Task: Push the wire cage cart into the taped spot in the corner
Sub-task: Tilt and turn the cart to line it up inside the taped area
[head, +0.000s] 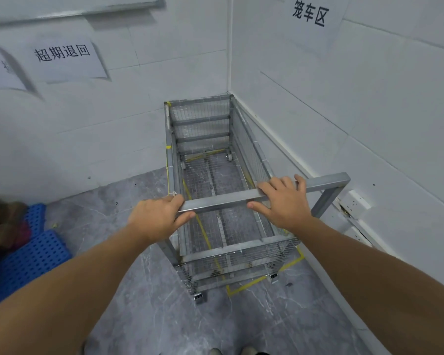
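1. The wire cage cart (215, 180) stood lengthwise in the room corner, its far end toward 12 o'clock and close against the two white walls, its near end toward 6 o'clock.
2. The left hand (157, 217) gripped the handle bar (221, 202) at its 9 o'clock end, fingers curled over the top and thumb pressed under the bar's front edge.
3. The right hand (283, 202) lay over the same bar toward 3 o'clock, fingers spread slightly apart across the top and thumb hooked beneath (a looser hold than the left).
4. Yellow floor tape (254, 281) marked the spot: one line ran under the mesh floor from 12 to 6 o'clock, and a corner of it showed on the grey floor just past the cart's near end, toward 5 o'clock.
5. The cart's near left caster (199, 297) sat outside that taped corner, at about 7 o'clock of it; the near right caster (274, 277) stood just beside the line.
6. A paper sign (310, 14) hung on the right wall at 1 o'clock; another sign (62, 53) hung on the left wall at 10 o'clock.
7. A blue perforated mat (28, 254) lay on the floor at 8 o'clock, well apart from the cart.
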`<state>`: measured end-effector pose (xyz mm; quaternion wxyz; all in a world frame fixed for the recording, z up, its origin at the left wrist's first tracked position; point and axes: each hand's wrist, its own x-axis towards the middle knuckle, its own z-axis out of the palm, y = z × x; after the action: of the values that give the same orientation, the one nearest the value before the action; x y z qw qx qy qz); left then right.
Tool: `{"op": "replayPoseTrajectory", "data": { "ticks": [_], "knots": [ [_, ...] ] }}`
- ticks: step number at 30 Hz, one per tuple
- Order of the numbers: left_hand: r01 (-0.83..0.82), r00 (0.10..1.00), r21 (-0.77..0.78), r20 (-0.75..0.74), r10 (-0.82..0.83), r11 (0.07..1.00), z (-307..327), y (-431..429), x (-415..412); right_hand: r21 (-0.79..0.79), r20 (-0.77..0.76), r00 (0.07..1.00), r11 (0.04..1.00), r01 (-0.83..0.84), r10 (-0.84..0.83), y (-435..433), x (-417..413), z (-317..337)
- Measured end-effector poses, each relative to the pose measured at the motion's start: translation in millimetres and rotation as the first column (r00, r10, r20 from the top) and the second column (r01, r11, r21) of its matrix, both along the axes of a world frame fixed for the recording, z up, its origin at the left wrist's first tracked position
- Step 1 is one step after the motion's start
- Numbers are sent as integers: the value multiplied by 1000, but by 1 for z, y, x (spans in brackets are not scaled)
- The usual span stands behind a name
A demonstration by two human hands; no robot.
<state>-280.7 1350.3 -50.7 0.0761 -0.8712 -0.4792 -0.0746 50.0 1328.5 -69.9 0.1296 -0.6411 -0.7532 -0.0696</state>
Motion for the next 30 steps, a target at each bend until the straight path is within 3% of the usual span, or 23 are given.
{"op": "replayPoseTrajectory", "data": {
  "ticks": [7, 16, 22, 27, 30],
  "knots": [
    [-5, 1000, -27, -16, 5, 1000, 3, 1, 2, 9, -41, 998, 999, 41, -40, 3, -5, -2],
    [43, 998, -304, 55, -27, 952, 12, 10, -7, 15, -82, 995, 998, 57, -55, 2, -7, -3],
    [212, 977, -433, 112, -181, 876, 18, 18, -20, 13, -190, 974, 991, 131, -126, -1, -15, 0],
    [318, 946, -424, 197, -256, 848, 19, 23, -28, 57, -293, 904, 938, 341, -311, -5, -37, -6],
    [393, 909, -414, 310, -278, 821, 18, 25, -34, -5, -444, 778, 869, 494, -445, -12, -63, -9]
  ]
}}
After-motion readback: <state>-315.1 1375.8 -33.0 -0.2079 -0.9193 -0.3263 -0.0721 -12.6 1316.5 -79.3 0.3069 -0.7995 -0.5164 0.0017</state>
